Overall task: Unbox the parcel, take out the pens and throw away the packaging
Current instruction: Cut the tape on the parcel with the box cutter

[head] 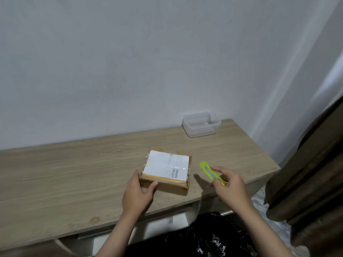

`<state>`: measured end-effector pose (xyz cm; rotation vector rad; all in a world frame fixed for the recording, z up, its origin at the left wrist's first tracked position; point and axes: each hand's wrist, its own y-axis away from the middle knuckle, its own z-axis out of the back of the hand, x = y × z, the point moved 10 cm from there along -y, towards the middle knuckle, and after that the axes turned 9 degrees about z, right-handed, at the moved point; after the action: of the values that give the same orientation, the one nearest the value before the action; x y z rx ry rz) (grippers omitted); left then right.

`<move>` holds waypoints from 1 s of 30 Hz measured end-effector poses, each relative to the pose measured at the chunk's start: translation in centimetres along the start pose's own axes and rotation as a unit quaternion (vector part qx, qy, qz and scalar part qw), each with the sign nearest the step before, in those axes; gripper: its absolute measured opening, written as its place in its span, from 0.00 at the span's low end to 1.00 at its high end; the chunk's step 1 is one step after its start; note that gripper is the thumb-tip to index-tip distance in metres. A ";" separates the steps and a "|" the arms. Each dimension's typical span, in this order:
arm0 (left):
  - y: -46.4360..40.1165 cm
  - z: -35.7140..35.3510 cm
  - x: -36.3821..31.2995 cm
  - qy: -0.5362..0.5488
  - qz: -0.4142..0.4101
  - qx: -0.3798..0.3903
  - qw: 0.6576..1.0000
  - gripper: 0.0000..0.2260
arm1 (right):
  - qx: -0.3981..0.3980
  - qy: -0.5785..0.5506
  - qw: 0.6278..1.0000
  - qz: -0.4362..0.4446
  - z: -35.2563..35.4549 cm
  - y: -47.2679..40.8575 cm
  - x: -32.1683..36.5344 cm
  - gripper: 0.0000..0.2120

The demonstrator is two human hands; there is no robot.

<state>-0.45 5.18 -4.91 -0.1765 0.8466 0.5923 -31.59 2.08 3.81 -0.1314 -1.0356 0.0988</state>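
Observation:
A small brown cardboard parcel (167, 173) with a white shipping label on top lies on the wooden desk (74, 173), taped shut. My left hand (137, 193) grips its near left corner, thumb on the front side. To the right of the parcel, my right hand (229, 186) holds a yellow-green utility knife (209, 172) by its rear end, the tip pointing away and left, apart from the box. No pens are in sight.
An empty clear plastic container (201, 124) stands at the back right of the desk by the wall. A brown curtain (311, 173) hangs at the right. The desk's right edge runs close to my right hand.

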 end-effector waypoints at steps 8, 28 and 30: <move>3.5 -2.8 -2.3 0.142 0.041 -0.033 0.988 0.48 | 0.070 -0.091 0.993 0.003 -3.3 -1.7 -0.6 0.22; -2.8 0.3 -0.8 0.100 -0.046 -0.112 0.988 0.17 | 0.160 -0.177 0.968 -0.074 -9.6 -11.1 -4.3 0.10; -3.9 1.3 -0.2 0.099 -0.019 -0.163 0.981 0.18 | 0.152 -0.189 0.966 -0.088 -10.7 -12.5 -5.2 0.07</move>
<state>2.51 2.39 -4.22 -0.5568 0.9324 0.6827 -24.73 -11.71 -4.01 0.2691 -1.3944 0.1223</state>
